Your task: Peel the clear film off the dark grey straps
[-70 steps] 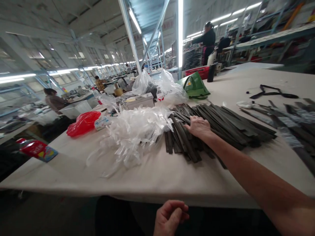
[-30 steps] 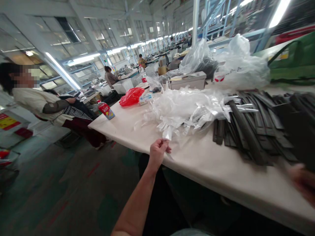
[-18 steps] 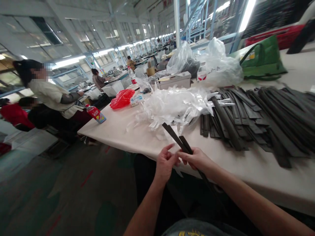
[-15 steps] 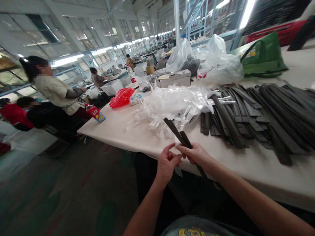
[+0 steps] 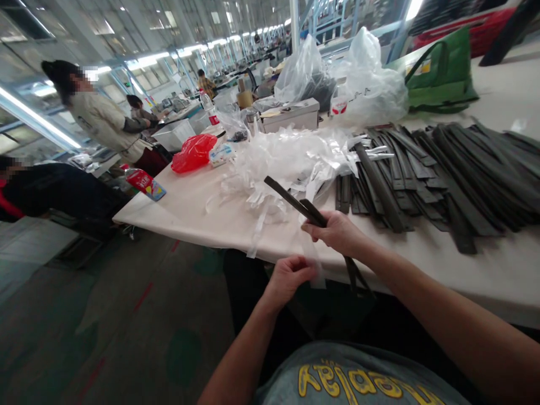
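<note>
My right hand (image 5: 336,232) is closed round two long dark flat strips (image 5: 291,201) that stick up to the left and hang down below the table edge. My left hand (image 5: 288,276) is below it, pinched on a clear plastic sleeve (image 5: 314,264) that runs up towards the strips. Behind the hands lies a heap of clear plastic sleeves (image 5: 291,163) on the white table (image 5: 202,216). A big pile of the same dark strips (image 5: 426,169) lies to the right of that heap.
A red plastic bag (image 5: 193,153), a grey box (image 5: 291,115), clear bags (image 5: 363,84) and a green bag (image 5: 441,73) stand further back. A red drink bottle (image 5: 143,183) lies at the table's left corner. A person in a pale top (image 5: 105,121) stands at the left, others sit nearby.
My right hand took two dark strips from the pile and brought them to the table edge. My left hand picked a clear sleeve, met the right hand, then dropped lower with the sleeve.
</note>
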`<control>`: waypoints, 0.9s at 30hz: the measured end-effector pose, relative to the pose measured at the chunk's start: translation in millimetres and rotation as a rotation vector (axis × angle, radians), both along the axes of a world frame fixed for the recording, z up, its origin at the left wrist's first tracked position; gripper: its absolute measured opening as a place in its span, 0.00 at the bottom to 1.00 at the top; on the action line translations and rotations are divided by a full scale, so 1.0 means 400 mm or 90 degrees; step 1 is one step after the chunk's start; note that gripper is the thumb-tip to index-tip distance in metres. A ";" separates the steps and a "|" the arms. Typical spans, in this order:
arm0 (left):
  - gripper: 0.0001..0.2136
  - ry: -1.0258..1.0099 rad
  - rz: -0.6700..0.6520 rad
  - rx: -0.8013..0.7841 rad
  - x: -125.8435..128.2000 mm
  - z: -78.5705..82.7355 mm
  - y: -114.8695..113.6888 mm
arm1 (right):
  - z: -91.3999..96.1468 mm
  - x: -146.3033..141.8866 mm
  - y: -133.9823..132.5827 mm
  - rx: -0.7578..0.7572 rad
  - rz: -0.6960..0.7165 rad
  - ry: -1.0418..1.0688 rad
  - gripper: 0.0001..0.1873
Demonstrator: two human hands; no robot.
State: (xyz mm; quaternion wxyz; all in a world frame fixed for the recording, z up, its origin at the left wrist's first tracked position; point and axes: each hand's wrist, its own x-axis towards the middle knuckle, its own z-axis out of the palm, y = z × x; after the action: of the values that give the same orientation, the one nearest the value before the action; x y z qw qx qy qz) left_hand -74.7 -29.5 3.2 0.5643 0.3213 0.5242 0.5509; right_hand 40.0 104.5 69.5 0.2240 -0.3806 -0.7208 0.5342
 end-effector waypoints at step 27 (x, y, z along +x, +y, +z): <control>0.16 -0.340 0.317 0.037 -0.031 0.080 0.031 | -0.159 0.271 -0.187 0.406 -0.048 -0.027 0.07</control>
State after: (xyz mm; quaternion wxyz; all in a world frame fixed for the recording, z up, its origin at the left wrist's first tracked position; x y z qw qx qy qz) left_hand -87.0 -17.2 35.2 0.5205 0.0445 0.4046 0.7506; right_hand 148.4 29.8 5.9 0.3367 -0.3289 -0.8418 0.2643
